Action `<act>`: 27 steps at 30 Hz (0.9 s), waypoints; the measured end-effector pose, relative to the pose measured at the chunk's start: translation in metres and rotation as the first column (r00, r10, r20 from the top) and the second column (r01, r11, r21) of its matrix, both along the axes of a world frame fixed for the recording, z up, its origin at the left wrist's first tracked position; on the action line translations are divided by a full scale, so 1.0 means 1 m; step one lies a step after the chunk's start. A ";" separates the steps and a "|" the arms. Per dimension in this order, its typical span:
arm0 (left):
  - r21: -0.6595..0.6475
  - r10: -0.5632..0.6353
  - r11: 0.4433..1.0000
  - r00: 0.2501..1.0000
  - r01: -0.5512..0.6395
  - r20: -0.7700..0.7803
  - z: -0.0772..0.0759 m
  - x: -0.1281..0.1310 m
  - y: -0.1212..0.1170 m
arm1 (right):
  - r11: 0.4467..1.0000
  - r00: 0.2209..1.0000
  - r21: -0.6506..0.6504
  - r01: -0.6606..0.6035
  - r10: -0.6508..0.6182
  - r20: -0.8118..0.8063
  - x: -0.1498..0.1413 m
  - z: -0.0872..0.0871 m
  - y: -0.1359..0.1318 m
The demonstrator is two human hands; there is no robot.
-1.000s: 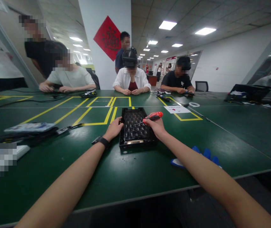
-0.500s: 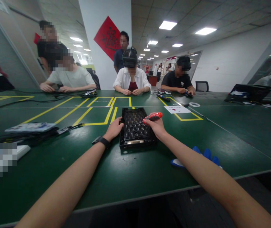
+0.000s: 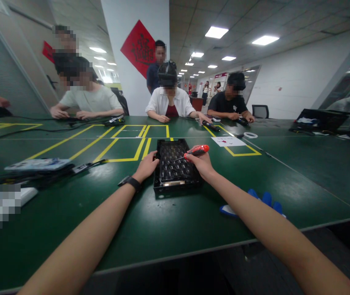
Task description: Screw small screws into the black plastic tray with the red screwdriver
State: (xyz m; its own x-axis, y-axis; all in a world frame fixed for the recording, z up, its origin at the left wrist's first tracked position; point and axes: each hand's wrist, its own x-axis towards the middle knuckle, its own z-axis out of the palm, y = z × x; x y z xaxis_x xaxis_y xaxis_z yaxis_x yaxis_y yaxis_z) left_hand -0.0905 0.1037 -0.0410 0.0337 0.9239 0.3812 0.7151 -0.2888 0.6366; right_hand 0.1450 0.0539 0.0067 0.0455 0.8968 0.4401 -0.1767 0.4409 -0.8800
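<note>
A black rectangular plastic case [image 3: 176,168] with rows of cells or bumps inside lies on the green table in front of me. My left hand [image 3: 146,165] grips its left side, fingers against the edge. In my right hand [image 3: 202,163] is a screwdriver [image 3: 199,150] with a red and grey handle, closed in my fingers. Its thin shaft points left and down, and the tip reaches the inside of the case near its middle. What exactly the tip touches is too small to tell.
Blue-and-white gloves [image 3: 267,200] lie under my right forearm. A printed sheet [image 3: 228,141] and a white ring [image 3: 250,135] sit beyond. At left are a flat box [image 3: 41,164] and cables. People sit across the green table [image 3: 125,254], which has yellow tape outlines.
My hands, the case and the screwdriver stay almost where they were. Across the table, the person in white has stretched a hand toward a dark object on the table.
</note>
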 end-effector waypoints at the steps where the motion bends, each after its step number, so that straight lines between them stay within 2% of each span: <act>1: -0.001 0.001 1.000 1.000 -0.001 -0.002 0.000 0.000 0.000 | 1.000 1.000 0.003 -0.001 0.001 0.000 0.000 0.000 0.000; 9: 0.009 -0.002 1.000 1.000 0.002 -0.018 -0.003 -0.003 0.003 | 1.000 1.000 -0.023 0.001 -0.001 0.000 0.000 0.002 -0.002; 16: 0.024 -0.023 0.999 1.000 0.023 -0.007 -0.006 -0.004 0.007 | 0.999 0.998 -0.042 0.011 -0.008 0.068 0.002 0.002 -0.002; 22: 0.006 -0.011 1.000 1.000 0.012 -0.011 -0.006 -0.004 0.006 | 0.992 0.989 -0.126 -0.017 0.035 0.142 0.002 0.000 -0.002; 27: -0.001 -0.003 1.000 1.000 0.003 -0.022 -0.005 -0.003 0.006 | 1.000 0.966 0.015 -0.015 0.010 0.259 0.001 -0.004 -0.002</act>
State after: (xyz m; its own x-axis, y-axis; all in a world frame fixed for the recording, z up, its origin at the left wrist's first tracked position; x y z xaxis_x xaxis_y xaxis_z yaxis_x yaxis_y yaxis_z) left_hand -0.0940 0.1099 -0.0462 0.0450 0.9241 0.3795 0.7278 -0.2905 0.6212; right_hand 0.1463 0.0521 0.0031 -0.0829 0.8891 0.4501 0.0504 0.4548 -0.8892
